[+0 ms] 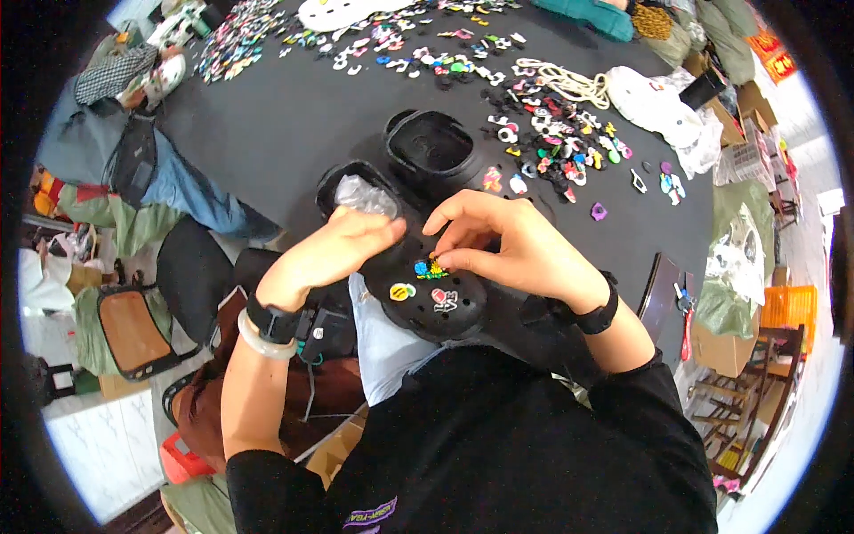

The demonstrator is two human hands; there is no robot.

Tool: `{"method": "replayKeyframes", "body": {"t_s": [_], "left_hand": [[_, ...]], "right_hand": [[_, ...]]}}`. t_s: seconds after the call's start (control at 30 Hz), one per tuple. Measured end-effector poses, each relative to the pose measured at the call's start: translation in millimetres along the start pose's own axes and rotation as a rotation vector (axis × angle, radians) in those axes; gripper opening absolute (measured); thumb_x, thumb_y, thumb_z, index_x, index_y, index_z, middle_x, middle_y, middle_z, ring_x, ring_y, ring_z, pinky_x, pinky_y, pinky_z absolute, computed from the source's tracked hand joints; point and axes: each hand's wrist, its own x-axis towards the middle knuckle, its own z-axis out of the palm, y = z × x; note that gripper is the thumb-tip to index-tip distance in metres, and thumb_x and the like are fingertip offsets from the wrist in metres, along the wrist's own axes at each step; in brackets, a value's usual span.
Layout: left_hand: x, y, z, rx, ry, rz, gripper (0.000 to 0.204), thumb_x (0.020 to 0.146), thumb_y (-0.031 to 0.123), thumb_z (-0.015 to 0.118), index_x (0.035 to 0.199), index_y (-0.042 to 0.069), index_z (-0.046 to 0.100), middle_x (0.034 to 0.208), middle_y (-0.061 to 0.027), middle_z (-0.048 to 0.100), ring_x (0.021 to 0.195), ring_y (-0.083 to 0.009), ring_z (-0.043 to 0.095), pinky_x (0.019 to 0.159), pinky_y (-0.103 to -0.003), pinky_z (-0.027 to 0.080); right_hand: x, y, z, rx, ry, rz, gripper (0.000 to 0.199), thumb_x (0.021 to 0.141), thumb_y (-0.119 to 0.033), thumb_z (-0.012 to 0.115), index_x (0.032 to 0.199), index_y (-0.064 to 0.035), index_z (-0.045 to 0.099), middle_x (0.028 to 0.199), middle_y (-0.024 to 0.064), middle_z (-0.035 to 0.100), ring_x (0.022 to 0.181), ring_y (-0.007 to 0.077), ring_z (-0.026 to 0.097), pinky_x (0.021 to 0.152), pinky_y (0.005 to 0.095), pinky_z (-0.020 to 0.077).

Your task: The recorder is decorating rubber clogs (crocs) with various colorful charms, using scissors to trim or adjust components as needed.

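A black clog (pixel 422 316) rests in front of my body, toe toward me. Its top bears a round yellow charm (pixel 402 292) and a white-and-red lettered charm (pixel 444 301). My left hand (pixel 342 245) lies across the opening, fingers together, gripping the clog; its thumb is hidden. The thumb and index finger of my right hand (pixel 520 245) pinch a small blue, yellow and green charm (pixel 429 268) against the clog's top. Crumpled clear plastic (pixel 363 195) fills the heel part. Just beyond, a second black clog (pixel 430 147) stands on the table.
Many loose colourful charms (pixel 569 147) spread over the dark table (pixel 294 116). A white clog (pixel 645 102) and a cream cord (pixel 565 82) lie at the far right. Another person's jeans-clad leg (pixel 191 178) is at left. A dark flat device (pixel 660 289) lies at the right edge.
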Motion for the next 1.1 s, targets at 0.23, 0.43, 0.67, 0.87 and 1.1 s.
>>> {"method": "replayKeyframes", "body": {"t_s": [0.23,0.43,0.67,0.87,1.1], "left_hand": [[0.3,19.0,-15.8,-0.107,-0.132,-0.357,0.058,0.103,0.049,0.034,0.13,0.003,0.056,0.125,-0.0159,0.062,0.112,-0.0212,0.054,0.104,-0.033,0.034],[-8.5,4.4,-12.6,-0.438,-0.094,-0.094,0.051,0.098,0.043,0.049,0.119,-0.002,0.062,0.115,-0.0125,0.067,0.11,-0.0186,0.058,0.095,-0.03,0.042],[6.1,-2.2,-0.7,0.011,-0.09,0.021,0.041,0.071,0.03,0.08,0.086,-0.005,0.065,0.07,-0.0174,0.065,0.066,-0.0196,0.063,0.062,-0.036,0.048],[6.4,-7.5,9.9,-0.146,0.014,0.054,0.036,0.069,0.027,0.082,0.078,-0.003,0.064,0.068,-0.0164,0.064,0.063,-0.017,0.06,0.06,-0.035,0.047],[-5.3,10.9,12.9,-0.039,0.073,-0.02,0.035,0.065,0.026,0.085,0.078,0.0,0.066,0.067,-0.0129,0.064,0.062,-0.0217,0.062,0.063,-0.034,0.047]], "right_hand": [[19.7,14.8,33.5,-0.622,0.094,-0.195,0.034,0.079,-0.005,0.071,0.107,-0.0094,0.052,0.08,0.0028,0.071,0.07,0.0255,0.069,0.059,0.0348,0.0509],[18.6,11.6,43.8,-0.639,0.179,-0.228,0.032,0.078,-0.005,0.067,0.103,-0.0075,0.048,0.069,0.0078,0.064,0.067,0.0312,0.066,0.058,0.0421,0.0508],[16.9,19.6,54.3,-0.77,0.294,-0.292,0.037,0.074,-0.002,0.071,0.103,-0.0066,0.049,0.073,0.0041,0.066,0.066,0.0267,0.066,0.058,0.0364,0.0491],[12.6,31.6,55.3,-0.647,0.353,-0.351,0.037,0.077,-0.004,0.069,0.109,-0.0066,0.051,0.075,0.0064,0.064,0.069,0.0273,0.065,0.06,0.0381,0.049],[-11.8,40.3,47.0,-0.503,0.322,-0.319,0.032,0.076,-0.009,0.073,0.106,-0.0109,0.06,0.08,0.0026,0.064,0.078,0.0245,0.062,0.068,0.0378,0.0465]]}}
